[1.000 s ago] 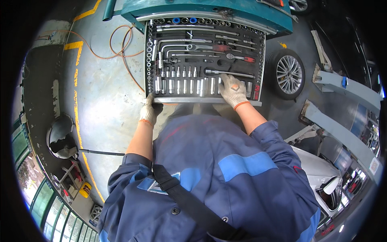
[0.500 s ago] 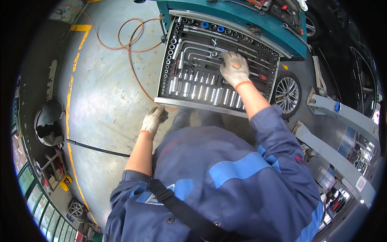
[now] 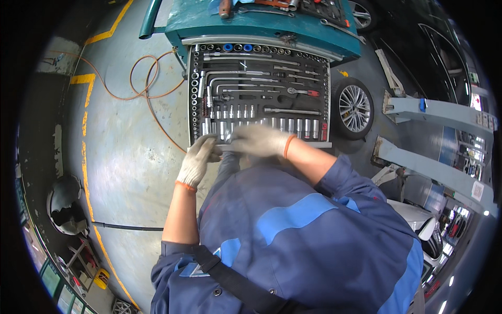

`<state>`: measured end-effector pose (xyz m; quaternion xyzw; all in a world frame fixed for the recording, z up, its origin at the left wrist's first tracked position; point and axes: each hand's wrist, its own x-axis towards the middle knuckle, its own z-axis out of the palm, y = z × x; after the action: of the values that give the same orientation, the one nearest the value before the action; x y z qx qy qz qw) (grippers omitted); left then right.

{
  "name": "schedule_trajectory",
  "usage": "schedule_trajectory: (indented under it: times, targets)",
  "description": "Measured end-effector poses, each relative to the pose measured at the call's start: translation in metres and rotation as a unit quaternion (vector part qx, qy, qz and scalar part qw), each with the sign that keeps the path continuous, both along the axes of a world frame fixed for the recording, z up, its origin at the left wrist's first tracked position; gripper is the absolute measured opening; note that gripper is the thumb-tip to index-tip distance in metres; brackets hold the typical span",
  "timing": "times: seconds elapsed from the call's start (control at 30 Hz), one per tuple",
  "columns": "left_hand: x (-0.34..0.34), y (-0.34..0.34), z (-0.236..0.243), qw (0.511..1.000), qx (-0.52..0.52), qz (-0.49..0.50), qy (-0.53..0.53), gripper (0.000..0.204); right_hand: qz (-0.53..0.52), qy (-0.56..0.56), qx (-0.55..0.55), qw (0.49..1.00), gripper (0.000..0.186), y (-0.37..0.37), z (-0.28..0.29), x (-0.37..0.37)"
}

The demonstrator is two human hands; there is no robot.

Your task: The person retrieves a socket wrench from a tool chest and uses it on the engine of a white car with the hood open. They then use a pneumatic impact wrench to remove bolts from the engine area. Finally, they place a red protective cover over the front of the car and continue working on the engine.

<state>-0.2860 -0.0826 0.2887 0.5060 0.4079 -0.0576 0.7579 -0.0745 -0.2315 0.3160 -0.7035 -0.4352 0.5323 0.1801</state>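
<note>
My left hand [image 3: 198,157], in a pale knit glove with an orange cuff, is at the front left corner of the tool drawer [image 3: 329,145]. Its fingers are curled; anything inside them is hidden. My right hand [image 3: 264,140], in a matching glove, is over the drawer's front edge and smeared by motion. A shiny ratchet head [image 3: 228,136] shows at its fingertips, close to my left hand; the handle is hidden. Beneath are long sockets [image 3: 299,127] in a row. A red-handled ratchet [image 3: 303,92] lies in the dark insert beside an empty recess [image 3: 285,100].
The drawer belongs to a teal tool cabinet [image 3: 256,26] with wrenches [image 3: 266,11] on top. A wheel [image 3: 354,108] stands at its right, near grey lift arms [image 3: 439,109]. An orange hose [image 3: 149,94] loops over the floor at left. A dark car [image 3: 429,68] is far right.
My right hand has swung from the middle of the drawer toward my left hand, bringing the ratchet along. The view has shifted, and the drawer appears straighter and further left.
</note>
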Motion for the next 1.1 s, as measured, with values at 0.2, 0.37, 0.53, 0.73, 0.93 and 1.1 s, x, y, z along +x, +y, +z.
schedule_trajectory:
  times: [0.2,0.37,0.53,0.73,0.93,1.1]
  targets:
    - [0.016,-0.049,-0.002,0.988,-0.089,-0.119,0.037,0.046,0.015,0.015,-0.018,1.000,0.055,-0.045,0.016,-0.044]
    - [0.009,-0.067,-0.005,0.995,-0.096,-0.032,0.013,0.032,-0.031,0.024,0.058,0.998,0.057,-0.078,0.036,-0.038]
    - [-0.010,-0.050,-0.010,0.998,-0.023,0.049,0.024,0.035,-0.116,-0.018,-0.013,0.993,0.056,-0.126,0.015,-0.003]
    - [-0.030,-0.051,-0.019,0.992,-0.036,0.094,0.078,0.031,-0.160,-0.227,-0.114,0.954,0.057,-0.158,-0.037,0.071]
    - [0.005,-0.052,-0.025,0.993,-0.007,0.008,0.114,0.030,-0.072,-0.359,-0.096,0.925,0.028,-0.091,-0.075,0.137]
    - [0.052,-0.053,-0.026,0.993,0.001,-0.048,0.104,0.032,-0.035,-0.409,-0.034,0.911,0.030,-0.090,-0.088,0.142]
